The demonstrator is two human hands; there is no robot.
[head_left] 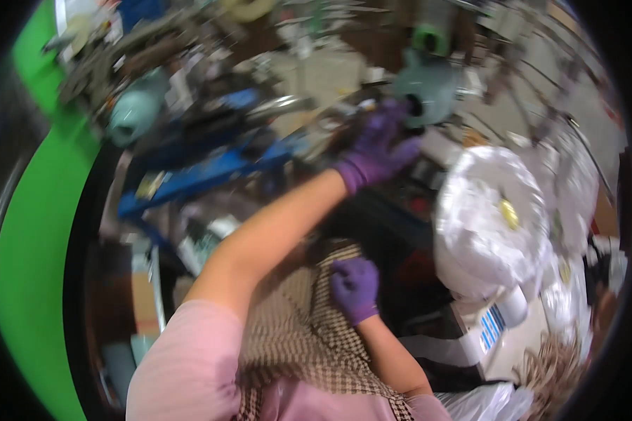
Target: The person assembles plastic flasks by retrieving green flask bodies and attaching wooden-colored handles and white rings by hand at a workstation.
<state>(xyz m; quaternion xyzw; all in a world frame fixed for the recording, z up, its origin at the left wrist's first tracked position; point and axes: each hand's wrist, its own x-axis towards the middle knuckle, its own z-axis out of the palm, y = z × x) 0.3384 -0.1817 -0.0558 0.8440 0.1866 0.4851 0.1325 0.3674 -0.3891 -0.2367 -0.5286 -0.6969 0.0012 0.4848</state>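
Note:
My left hand, in a purple glove, reaches forward across the machine. Its thumb stands away from the fingers, and no held thing shows in it. Just beyond the fingertips is a pale green rounded machine housing with a dark opening; motion blur hides whether they touch. My right hand, also gloved in purple, is curled closed in front of my brown checked apron. Anything inside its fingers is hidden.
A white bin lined with a plastic bag stands to the right, a yellow scrap in it. A blue metal frame and another pale green housing are at the left. A bright green panel lines the far left. Tangled tan strands lie lower right.

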